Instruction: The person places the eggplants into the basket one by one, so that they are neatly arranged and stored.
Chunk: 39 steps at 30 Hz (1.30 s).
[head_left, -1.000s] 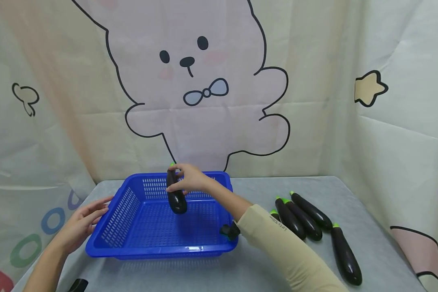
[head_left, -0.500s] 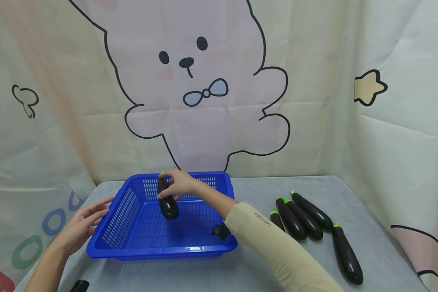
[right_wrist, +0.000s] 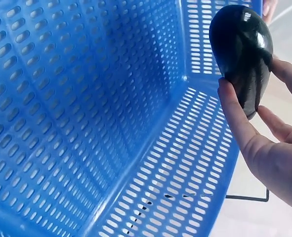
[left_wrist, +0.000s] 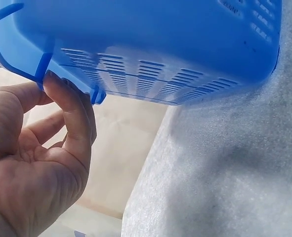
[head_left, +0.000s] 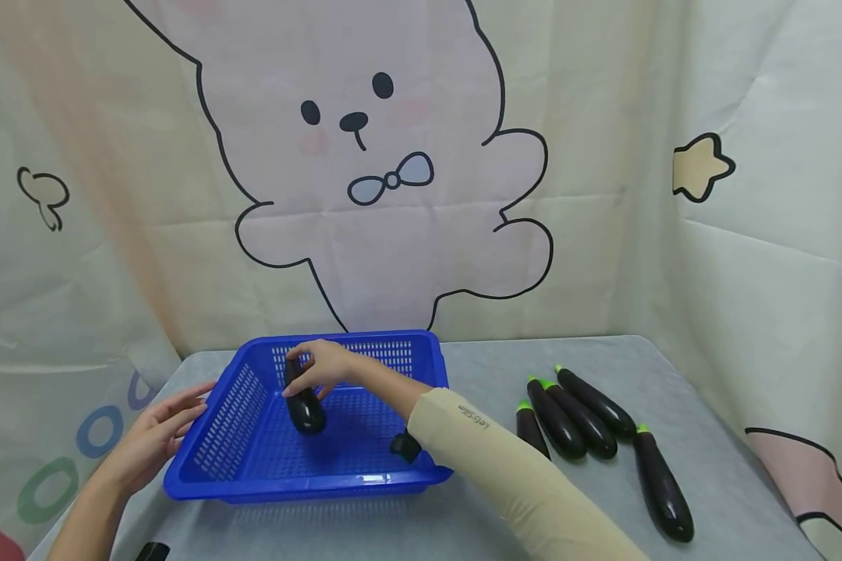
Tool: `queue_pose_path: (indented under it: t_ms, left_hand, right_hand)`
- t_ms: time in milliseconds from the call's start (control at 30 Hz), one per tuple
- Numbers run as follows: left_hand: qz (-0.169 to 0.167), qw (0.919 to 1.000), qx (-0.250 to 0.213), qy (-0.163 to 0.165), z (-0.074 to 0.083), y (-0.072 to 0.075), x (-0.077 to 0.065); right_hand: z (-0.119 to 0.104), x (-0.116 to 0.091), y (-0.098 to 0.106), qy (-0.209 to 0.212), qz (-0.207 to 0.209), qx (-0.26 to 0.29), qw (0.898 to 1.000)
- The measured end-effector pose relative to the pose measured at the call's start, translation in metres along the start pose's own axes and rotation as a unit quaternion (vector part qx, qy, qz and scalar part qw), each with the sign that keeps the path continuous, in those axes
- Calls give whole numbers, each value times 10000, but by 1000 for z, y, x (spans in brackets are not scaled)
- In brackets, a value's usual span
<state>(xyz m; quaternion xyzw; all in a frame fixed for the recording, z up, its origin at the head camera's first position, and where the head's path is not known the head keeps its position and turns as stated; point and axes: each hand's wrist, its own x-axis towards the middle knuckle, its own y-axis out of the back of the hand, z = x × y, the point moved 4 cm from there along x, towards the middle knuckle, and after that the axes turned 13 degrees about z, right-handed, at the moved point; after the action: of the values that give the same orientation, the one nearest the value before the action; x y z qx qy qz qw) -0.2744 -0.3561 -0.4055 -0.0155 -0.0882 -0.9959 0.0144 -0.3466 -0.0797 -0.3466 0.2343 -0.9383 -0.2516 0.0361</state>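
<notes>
Right hand (head_left: 319, 365) holding an eggplant (head_left: 305, 414) within the basket (head_left: 302, 485).
The eggplant is tilted, fat end down, over the basket's left half, pinched near its upper end between thumb and fingers (whether its lower end touches the basket's floor, I cannot tell). A pale sleeve (head_left: 512, 475) crosses the basket's front right corner, and a small black item (head_left: 405, 446) shows at the cuff, over the basket. Left hand (head_left: 150, 440) has its gently bent fingertips against the basket's left rim; whether they pinch it, I cannot tell. The basket stands on the grey desk (head_left: 484, 366), and right of it lie five other eggplants (head_left: 557, 419), four close together and one nearer. Behind the basket hangs a cloth (head_left: 596, 156) with a bear drawing.
</notes>
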Motion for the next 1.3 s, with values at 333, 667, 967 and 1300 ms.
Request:
queue_pose_path:
  t_ms: [333, 667, 967, 1300]
  left_hand:
    - [111, 9999, 123, 30, 0, 1, -2]
    - [215, 9993, 314, 67, 2, 1, -4]
    - [239, 9987, 449, -93, 4, -4, -4]
    - [268, 9984, 500, -29, 4, -3, -2]
  right_hand:
    - [2, 8, -21, -57, -150, -191, 9997]
    - [8, 15, -37, -238, -266, -217, 9991]
    - [21, 15, -50, -387, -362, -6, 9986]
    - [26, 16, -54, -610, -384, -313, 9969]
